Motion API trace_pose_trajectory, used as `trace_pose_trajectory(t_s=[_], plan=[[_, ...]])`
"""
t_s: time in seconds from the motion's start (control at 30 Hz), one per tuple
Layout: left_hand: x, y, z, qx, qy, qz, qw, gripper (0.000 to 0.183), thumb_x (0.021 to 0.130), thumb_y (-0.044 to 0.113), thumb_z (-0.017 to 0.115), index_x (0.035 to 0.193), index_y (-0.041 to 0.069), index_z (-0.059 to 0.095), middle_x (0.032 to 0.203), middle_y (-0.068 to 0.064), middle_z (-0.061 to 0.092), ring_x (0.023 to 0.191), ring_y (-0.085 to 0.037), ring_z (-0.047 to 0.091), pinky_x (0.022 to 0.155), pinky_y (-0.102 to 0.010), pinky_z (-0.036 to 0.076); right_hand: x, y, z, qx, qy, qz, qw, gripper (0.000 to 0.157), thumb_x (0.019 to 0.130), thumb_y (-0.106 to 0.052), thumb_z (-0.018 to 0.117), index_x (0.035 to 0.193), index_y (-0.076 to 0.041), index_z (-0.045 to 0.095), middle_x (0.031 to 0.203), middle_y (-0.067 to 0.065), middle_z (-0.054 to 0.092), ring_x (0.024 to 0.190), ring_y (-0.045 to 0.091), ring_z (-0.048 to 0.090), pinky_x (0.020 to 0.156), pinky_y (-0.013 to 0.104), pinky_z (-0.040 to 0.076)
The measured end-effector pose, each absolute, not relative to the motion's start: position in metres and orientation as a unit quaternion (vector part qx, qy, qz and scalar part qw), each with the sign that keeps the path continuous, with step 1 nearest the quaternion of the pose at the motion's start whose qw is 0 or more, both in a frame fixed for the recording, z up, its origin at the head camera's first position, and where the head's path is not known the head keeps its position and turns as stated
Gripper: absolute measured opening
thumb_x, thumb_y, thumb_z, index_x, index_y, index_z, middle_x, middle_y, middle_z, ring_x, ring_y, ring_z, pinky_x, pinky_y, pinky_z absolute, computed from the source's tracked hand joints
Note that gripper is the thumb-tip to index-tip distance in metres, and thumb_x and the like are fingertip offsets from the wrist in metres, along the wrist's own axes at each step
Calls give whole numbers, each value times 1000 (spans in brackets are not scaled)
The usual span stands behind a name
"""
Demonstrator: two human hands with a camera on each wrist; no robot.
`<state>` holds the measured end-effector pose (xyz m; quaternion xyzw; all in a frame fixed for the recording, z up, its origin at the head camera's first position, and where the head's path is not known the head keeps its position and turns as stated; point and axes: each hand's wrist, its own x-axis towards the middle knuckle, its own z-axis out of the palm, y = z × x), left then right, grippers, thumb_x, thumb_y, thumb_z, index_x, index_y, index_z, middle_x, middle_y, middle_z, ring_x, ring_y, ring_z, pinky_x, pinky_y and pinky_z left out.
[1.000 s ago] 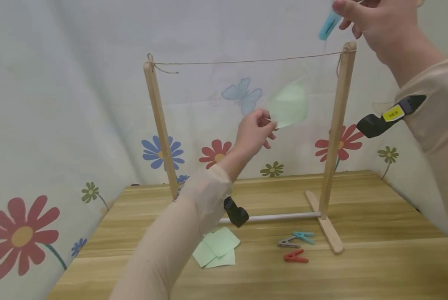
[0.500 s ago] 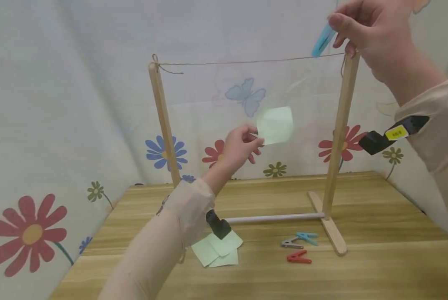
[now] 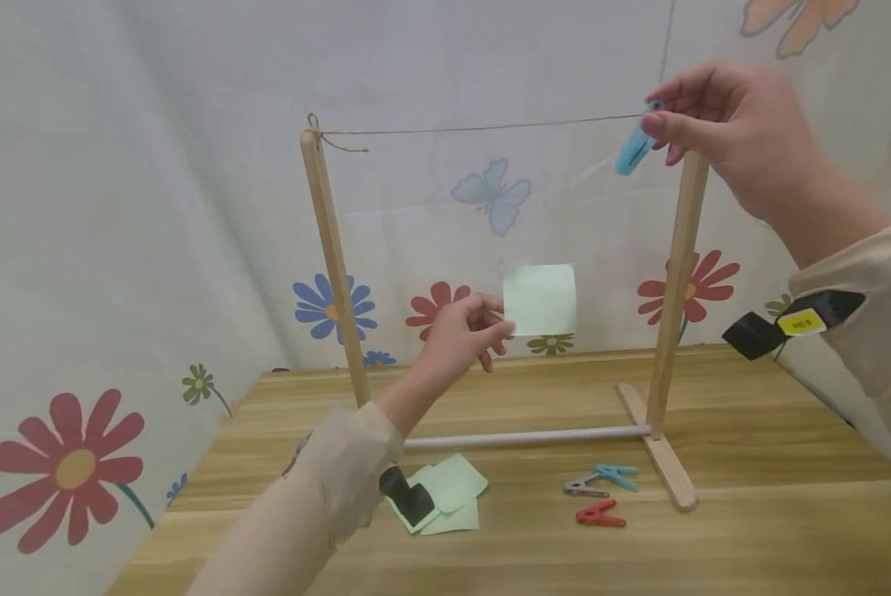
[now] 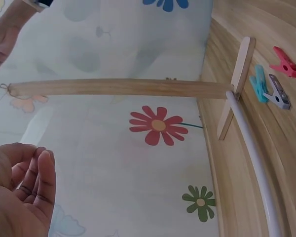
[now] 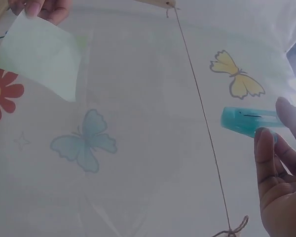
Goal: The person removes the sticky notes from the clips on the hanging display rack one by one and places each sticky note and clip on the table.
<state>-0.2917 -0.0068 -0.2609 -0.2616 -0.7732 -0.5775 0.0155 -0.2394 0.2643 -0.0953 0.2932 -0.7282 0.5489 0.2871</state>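
My left hand [image 3: 464, 331] pinches a pale green square of paper [image 3: 541, 300] by its left edge, well below the string [image 3: 483, 127]. In the left wrist view the left hand [image 4: 24, 190] shows with fingertips together, and the paper is out of sight. My right hand [image 3: 736, 136] pinches a light blue clothespin [image 3: 637, 145] near the right end of the string, its tip pointing down and left. From the right wrist view, the clothespin [image 5: 249, 121] is beside the string [image 5: 202, 108], apart from it, and the paper [image 5: 42, 54] hangs from the left hand at upper left.
The string runs between two wooden posts [image 3: 334, 257] joined low down by a white rod [image 3: 535, 436]. On the wooden table [image 3: 535, 555] lie several green paper squares [image 3: 456, 484], a red clothespin [image 3: 600, 514], a grey one [image 3: 585, 486] and a blue one [image 3: 618, 475]. A flowered curtain hangs behind.
Both hands have come down. The left hand has carried the paper lower and slightly left, and the paper now faces the head camera flat. The clothespin has dropped from above the string to its level.
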Motion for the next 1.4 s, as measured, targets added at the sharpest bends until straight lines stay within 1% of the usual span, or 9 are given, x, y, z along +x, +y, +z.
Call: trace_pose_trajectory(t_s=[0.17, 0.27, 0.33, 0.7, 0.83, 0.93, 1.07, 1.27, 1.4], plan=[[-286, -13, -268, -273, -770, -576, 17, 22, 88, 6, 67, 107, -2, 60, 82, -17, 67, 55, -10, 59, 46, -27, 52, -236, 269, -110, 272, -761, 524, 269, 17, 85, 1, 68, 100, -8, 67, 81, -5, 70, 66, 8, 65, 71, 9, 53], [-285, -16, -273, -270, -771, -577, 10, 21, 88, 7, 67, 106, -2, 60, 83, -18, 66, 56, -10, 58, 45, -25, 52, -233, 271, -119, 253, -792, 492, 259, 20, 86, -2, 68, 104, -10, 65, 81, -8, 71, 73, 5, 68, 81, 6, 50], [-284, -18, -278, -265, -772, -577, 3, 22, 89, 8, 67, 107, -1, 60, 84, -19, 66, 57, -11, 59, 45, -24, 51, -232, 271, -126, 242, -805, 481, 248, 21, 86, -4, 69, 106, -12, 64, 81, -9, 71, 76, 3, 68, 81, 5, 47], [-281, -37, -303, -255, -776, -576, -5, 24, 89, 7, 67, 110, -2, 59, 88, -25, 65, 57, -11, 58, 45, -22, 50, -232, 268, -167, 235, -834, 454, 205, 28, 85, -3, 70, 110, -14, 63, 89, -15, 71, 79, 3, 69, 68, 13, 54], [-280, -45, -311, -247, -781, -573, -14, 23, 89, 8, 67, 109, -1, 59, 87, -22, 65, 58, -11, 58, 46, -20, 50, -231, 271, -182, 230, -837, 463, 179, 27, 88, -5, 68, 112, -15, 61, 89, -13, 72, 71, 10, 72, 59, 25, 58], [-280, -51, -316, -244, -783, -573, -15, 24, 89, 8, 67, 110, -1, 59, 87, -20, 66, 58, -12, 58, 46, -20, 49, -230, 272, -192, 224, -843, 459, 170, 27, 89, -7, 67, 114, -16, 60, 88, -13, 72, 67, 14, 72, 51, 31, 57], [-278, -56, -324, -240, -787, -568, -17, 25, 88, 8, 68, 110, -2, 60, 86, -19, 66, 59, -13, 57, 46, -20, 50, -230, 273, -205, 232, -844, 449, 179, 26, 89, -5, 66, 113, -14, 60, 88, -14, 71, 70, 8, 69, 54, 25, 56], [-275, -61, -335, -229, -788, -571, -30, 25, 88, 9, 68, 109, -3, 61, 88, -24, 65, 58, -13, 56, 45, -20, 49, -230, 277, -230, 233, -839, 463, 166, 26, 89, -2, 65, 111, -15, 59, 89, -15, 68, 75, 3, 66, 68, 13, 54], [-273, -65, -343, -223, -789, -571, -37, 26, 88, 9, 68, 109, -4, 61, 82, -17, 66, 58, -11, 56, 46, -19, 49, -230, 279, -248, 223, -842, 465, 158, 27, 88, -2, 66, 110, -15, 58, 90, -16, 67, 79, 1, 65, 69, 12, 53]])
